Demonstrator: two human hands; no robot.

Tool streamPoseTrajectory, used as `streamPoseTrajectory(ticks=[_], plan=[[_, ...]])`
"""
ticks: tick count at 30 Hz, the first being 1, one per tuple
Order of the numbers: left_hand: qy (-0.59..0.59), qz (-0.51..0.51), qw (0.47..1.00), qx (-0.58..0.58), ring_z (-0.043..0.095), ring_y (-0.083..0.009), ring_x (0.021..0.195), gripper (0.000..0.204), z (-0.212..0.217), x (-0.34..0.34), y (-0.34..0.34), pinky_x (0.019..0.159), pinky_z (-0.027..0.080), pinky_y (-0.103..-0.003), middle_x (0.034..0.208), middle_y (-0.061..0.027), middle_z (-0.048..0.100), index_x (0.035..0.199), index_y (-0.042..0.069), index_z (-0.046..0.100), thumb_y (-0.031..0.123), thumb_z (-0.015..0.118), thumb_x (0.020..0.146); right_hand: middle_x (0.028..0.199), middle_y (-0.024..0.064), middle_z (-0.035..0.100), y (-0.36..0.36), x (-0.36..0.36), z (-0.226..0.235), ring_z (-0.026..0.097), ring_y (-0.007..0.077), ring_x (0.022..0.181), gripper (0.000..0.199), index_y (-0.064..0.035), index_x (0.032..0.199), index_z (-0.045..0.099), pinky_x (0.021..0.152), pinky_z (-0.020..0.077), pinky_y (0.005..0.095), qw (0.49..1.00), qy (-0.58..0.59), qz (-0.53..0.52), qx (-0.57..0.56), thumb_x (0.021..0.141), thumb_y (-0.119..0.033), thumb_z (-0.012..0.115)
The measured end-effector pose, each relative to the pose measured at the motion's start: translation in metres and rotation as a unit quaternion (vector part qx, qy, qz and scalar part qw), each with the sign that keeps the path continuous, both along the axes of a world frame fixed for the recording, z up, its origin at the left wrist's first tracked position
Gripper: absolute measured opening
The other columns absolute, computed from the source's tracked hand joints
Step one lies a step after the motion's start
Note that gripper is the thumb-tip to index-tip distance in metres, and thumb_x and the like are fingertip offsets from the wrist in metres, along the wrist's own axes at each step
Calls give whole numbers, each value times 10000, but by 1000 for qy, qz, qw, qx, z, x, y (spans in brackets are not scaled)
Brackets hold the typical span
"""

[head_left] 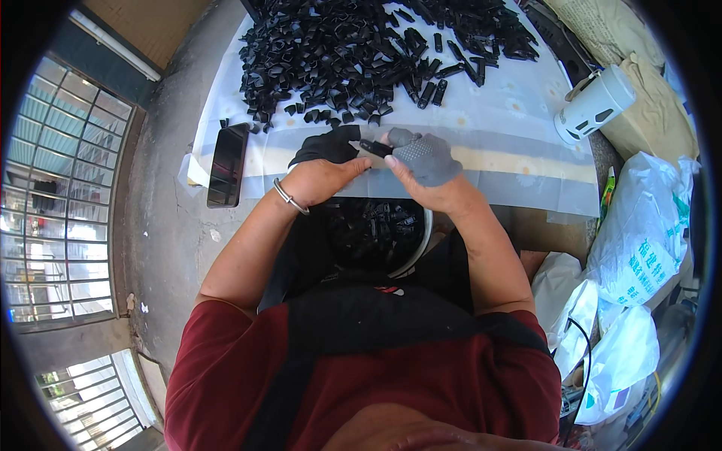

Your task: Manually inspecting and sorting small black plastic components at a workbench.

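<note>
My left hand [325, 161] wears black finger covers and a metal bracelet at the wrist. My right hand [425, 161] wears grey finger covers. Both hands meet over the near edge of the table and pinch one small black plastic part [374, 146] between their fingertips. Below the hands, in my lap, sits a round white-rimmed bowl [423, 244] filled with the same black parts. A large heap of black plastic parts [361, 52] covers the far half of the white cloth [496, 135] on the table.
A black phone [227, 164] lies at the cloth's left edge. A white cylindrical jug [594, 105] lies on its side at the right. White plastic bags [639, 248] and sacks crowd the right side. A grey concrete floor and barred windows [60, 195] are to the left.
</note>
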State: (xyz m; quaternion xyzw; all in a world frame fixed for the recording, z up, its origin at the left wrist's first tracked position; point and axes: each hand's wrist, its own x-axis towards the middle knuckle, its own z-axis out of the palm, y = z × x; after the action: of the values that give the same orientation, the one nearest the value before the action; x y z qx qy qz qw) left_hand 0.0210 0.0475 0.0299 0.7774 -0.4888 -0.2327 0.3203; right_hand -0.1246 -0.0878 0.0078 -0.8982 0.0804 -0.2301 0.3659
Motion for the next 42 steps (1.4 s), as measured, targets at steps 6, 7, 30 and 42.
streamPoseTrajectory(ticks=[6,7,30,42], plan=[[146,20,983,112,543,-91,772,378,-16,0,9,706,448,-237,889,-34,614,1106,17,541,300,550,857,805,144,589,13,0,0,556,318,771,268,-42,962,570,678,438,402,992,-18,26,-121,826,-270,536],[146,19,983,111,543,-91,772,378,-21,-3,9,706,448,-237,889,-34,614,1106,17,541,300,550,857,805,144,589,14,1,1,556,318,771,268,-42,962,570,678,438,402,992,-19,26,-121,826,-270,536],[79,-14,994,-72,552,-333,657,413,3,-24,5,630,445,-347,714,-184,584,839,-11,563,315,325,931,830,100,609,29,-1,3,558,306,792,277,-55,935,593,714,440,372,967,72,-39,-241,813,-300,554],[-314,12,946,-84,593,-290,720,302,-19,2,-27,630,467,-383,786,-146,610,1006,73,573,305,536,816,1005,152,553,-86,31,-11,554,334,857,279,-73,1014,566,745,444,416,913,88,-256,-305,790,-236,535]])
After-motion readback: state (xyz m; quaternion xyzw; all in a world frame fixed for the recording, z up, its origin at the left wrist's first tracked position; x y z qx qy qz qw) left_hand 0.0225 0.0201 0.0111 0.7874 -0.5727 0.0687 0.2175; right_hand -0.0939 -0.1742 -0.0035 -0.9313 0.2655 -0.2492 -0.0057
